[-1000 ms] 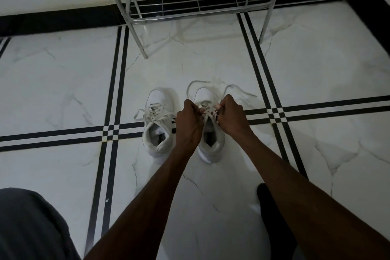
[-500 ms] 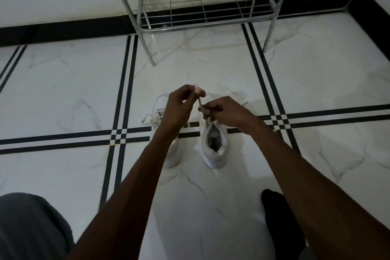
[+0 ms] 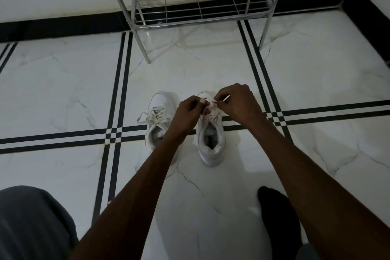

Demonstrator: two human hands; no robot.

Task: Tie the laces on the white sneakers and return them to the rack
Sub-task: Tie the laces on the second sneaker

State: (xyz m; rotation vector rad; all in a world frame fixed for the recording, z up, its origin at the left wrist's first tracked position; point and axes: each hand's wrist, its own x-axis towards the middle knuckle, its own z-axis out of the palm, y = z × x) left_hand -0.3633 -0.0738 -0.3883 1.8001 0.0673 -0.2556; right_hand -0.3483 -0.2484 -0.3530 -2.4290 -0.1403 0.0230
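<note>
Two white sneakers stand side by side on the tiled floor, toes pointing away from me. The left sneaker (image 3: 157, 121) has loose laces trailing off to its left. Over the right sneaker (image 3: 211, 141), my left hand (image 3: 188, 114) and my right hand (image 3: 238, 103) each pinch a strand of its lace (image 3: 216, 104), held up above the tongue. A lace tip sticks out by my right thumb. The toe of the right sneaker is hidden behind my hands.
A chrome wire shoe rack (image 3: 200, 6) stands against the wall straight ahead, its bottom shelf bare. A black skirting runs along the wall. My grey-clad knee (image 3: 31, 224) is at lower left and a dark sock foot (image 3: 276, 217) at lower right.
My hands rose from the shoe's tongue, pulled the lace up, and now work it closer together over the right sneaker. The view has tilted slightly, so the rack appears lower.
</note>
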